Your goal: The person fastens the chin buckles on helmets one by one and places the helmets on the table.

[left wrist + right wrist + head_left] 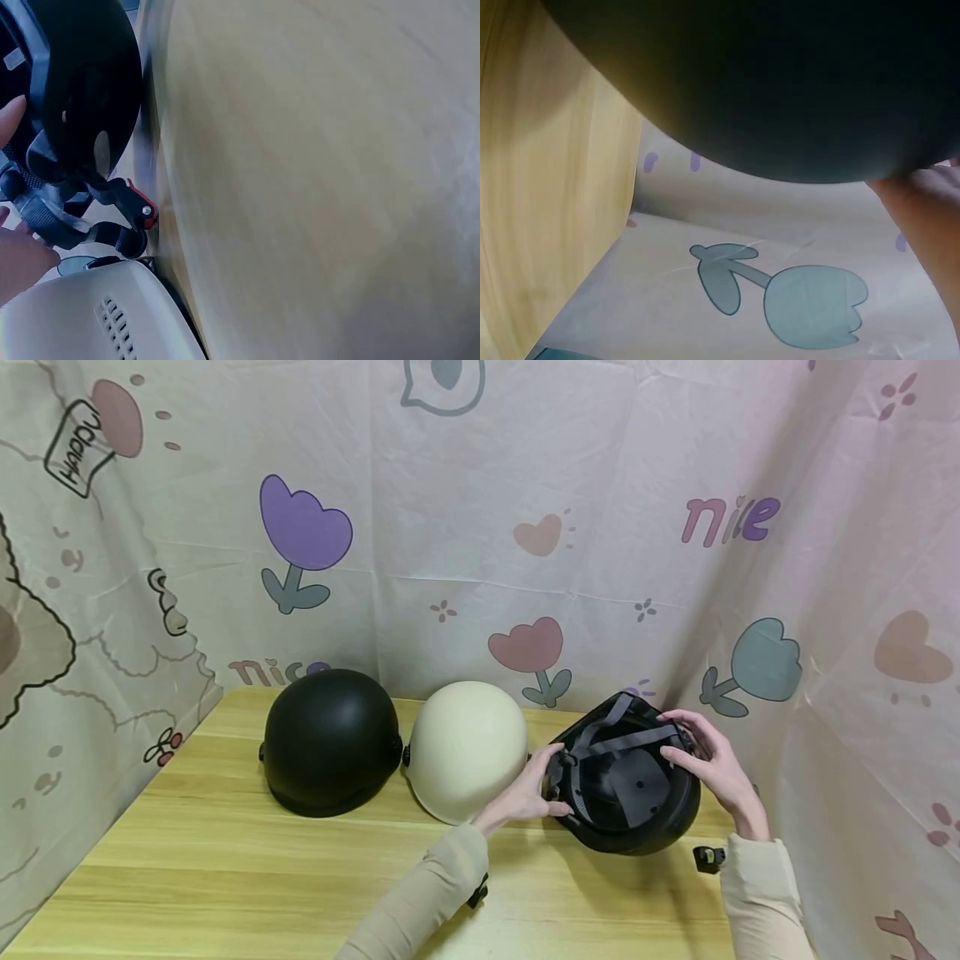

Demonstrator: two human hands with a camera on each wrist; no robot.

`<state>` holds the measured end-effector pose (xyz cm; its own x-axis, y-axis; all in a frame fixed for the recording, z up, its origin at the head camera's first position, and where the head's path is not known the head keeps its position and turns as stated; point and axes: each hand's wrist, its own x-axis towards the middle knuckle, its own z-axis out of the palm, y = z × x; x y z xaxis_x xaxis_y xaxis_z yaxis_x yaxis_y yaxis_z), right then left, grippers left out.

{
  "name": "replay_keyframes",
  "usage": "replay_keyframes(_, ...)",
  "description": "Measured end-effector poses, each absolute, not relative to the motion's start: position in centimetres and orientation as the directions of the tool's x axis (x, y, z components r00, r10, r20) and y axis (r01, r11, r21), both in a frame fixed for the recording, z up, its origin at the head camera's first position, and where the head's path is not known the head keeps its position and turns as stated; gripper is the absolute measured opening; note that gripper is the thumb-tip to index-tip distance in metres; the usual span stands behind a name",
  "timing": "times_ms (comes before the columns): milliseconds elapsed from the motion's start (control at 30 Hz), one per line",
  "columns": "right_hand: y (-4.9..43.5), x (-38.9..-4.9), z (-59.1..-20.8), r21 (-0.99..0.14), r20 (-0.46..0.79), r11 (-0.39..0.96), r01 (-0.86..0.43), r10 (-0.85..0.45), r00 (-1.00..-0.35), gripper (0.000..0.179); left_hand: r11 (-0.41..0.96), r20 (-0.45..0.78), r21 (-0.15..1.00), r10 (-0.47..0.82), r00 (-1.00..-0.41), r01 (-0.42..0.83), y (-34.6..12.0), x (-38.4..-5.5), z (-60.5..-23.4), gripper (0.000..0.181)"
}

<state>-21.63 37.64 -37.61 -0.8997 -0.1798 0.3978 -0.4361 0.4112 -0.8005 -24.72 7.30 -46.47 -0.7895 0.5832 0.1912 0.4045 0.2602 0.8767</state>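
Note:
A black helmet (652, 822) is tilted so that its dark inside and grey chin straps (626, 743) face the head camera. At its left rim, my left hand (525, 789) grips with thumb and fingers spread. My right hand (712, 764) holds the opposite rim, the thumb over the edge. In the left wrist view the helmet's shell (97, 67) shows beside a strap end with a red-edged buckle (139, 206). The dark shell (780, 90) fills the top of the right wrist view and hides most of that hand's fingers.
Left of the held helmet, a cream helmet (468, 752) stands dome up on the wooden table (225, 877), close to my left wrist. Another black helmet (330, 743) stands beside it. A patterned cloth (450, 568) hangs behind and along the sides.

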Motion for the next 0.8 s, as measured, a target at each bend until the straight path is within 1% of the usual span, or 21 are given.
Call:
replay_keyframes(167,38.1,-21.4,-37.9,-0.804,0.406,0.401,-0.438,-0.167,-0.898,0.046,0.228,0.206,0.883,0.596,-0.776,0.410,7.2,-24.7,-46.5,0.095)
replay_keyframes(400,38.6,-21.3,-38.3,-0.818,0.419,0.355,-0.453,-0.171,-0.892,0.048,0.189,0.239,0.886,0.598,-0.765,0.424,7.0,-24.8,-46.6,0.092)
replay_keyframes(600,39.2,-21.2,-38.6,-0.826,0.397,0.361,-0.433,-0.172,-0.901,0.050,0.165,0.261,0.883,0.606,-0.752,0.439,6.8,-25.0,-46.7,0.092)
replay_keyframes(800,39.9,-21.2,-39.1,-0.841,0.370,0.355,-0.408,-0.172,-0.913,0.050,0.166,0.265,0.884,0.590,-0.763,0.436,6.9,-25.0,-46.7,0.090)
